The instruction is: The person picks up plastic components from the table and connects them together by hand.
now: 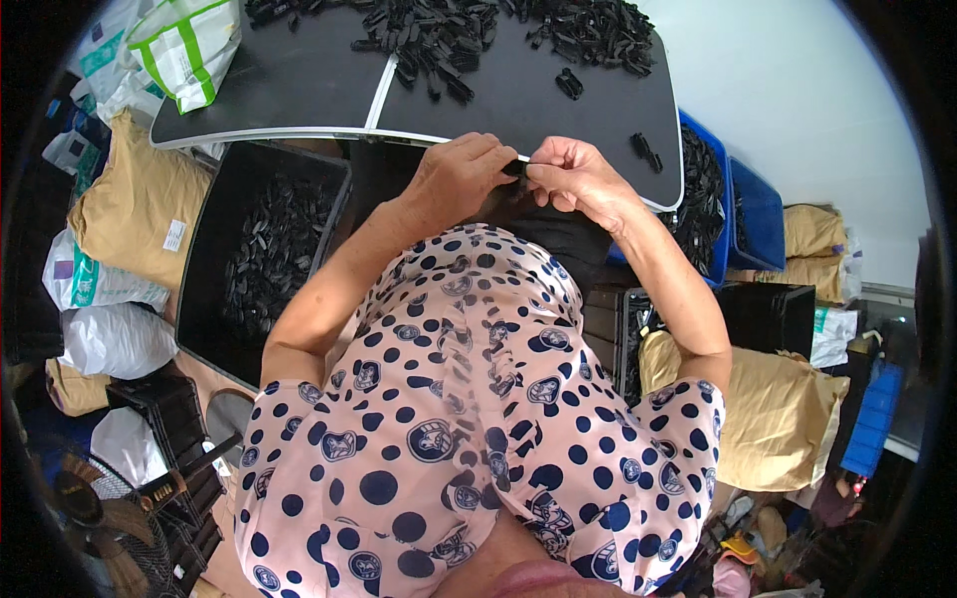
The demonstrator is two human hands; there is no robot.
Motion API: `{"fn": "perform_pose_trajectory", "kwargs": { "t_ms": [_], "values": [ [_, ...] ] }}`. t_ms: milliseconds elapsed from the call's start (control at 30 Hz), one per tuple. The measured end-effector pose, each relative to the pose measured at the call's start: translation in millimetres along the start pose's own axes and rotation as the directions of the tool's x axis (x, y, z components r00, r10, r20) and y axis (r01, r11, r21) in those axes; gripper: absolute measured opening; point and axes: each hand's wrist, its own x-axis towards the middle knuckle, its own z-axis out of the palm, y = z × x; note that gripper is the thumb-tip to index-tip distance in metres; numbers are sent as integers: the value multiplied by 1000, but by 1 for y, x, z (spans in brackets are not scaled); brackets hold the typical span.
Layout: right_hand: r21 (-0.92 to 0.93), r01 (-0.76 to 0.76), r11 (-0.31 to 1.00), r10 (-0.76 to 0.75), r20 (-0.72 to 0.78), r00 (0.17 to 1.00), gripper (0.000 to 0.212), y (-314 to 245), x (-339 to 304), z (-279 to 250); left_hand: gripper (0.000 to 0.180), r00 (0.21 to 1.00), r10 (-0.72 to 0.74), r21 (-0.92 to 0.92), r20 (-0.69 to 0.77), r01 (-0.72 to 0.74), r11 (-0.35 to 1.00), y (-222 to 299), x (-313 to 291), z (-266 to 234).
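Just off the near edge of the black folding table (289, 85), my left hand (459, 179) and my right hand (578, 182) meet around a small black plastic piece (514, 168). Thumb and fingertips of each hand pinch it from either side, and they hide most of its shape. Heaps of similar long, narrow black pieces (429, 35) lie along the far side of the table. A loose one (646, 151) rests near the table's right edge, and a small cluster (569, 84) sits nearer the heap.
At the table's left stands a white bag with green trim (189, 55). A black bin (344, 179) holding more black pieces is at my left, with brown sacks (140, 199) beyond. Blue bins (756, 214) stand at the right, near a large brown sack (778, 424).
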Motion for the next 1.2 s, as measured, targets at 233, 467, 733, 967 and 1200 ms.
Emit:
{"fn": "perform_pose_trajectory", "kwargs": {
  "t_ms": [233, 467, 733, 967, 1200],
  "values": [
    [506, -250, 825, 65, 355, 933, 17, 39, 20, -8, 22, 939, -292, -315, 179, 336, 888, 8, -15, 4],
    [389, -152, 909, -54, 470, 881, 49, 43, 32, 10, 18, 801, -564, -730, 202, 507, 458, -4, -30, 10],
    [261, -70, 963, -39, 390, 920, 41, 48, 56, 48, 40, 686, -644, -890, 337, 456, 20, -10, -52, 5],
    [-291, 116, 950, -103, 59, 993, 51, 37, 82, 12, 23, 569, -811, -412, -136, 712, 569, -85, -103, -46],
    [-806, -148, 574, -549, -512, 660, 25, 57, 128, -165, 34, 952, -286, 549, -111, 299, 781, -130, -68, -72]
  ]
}}
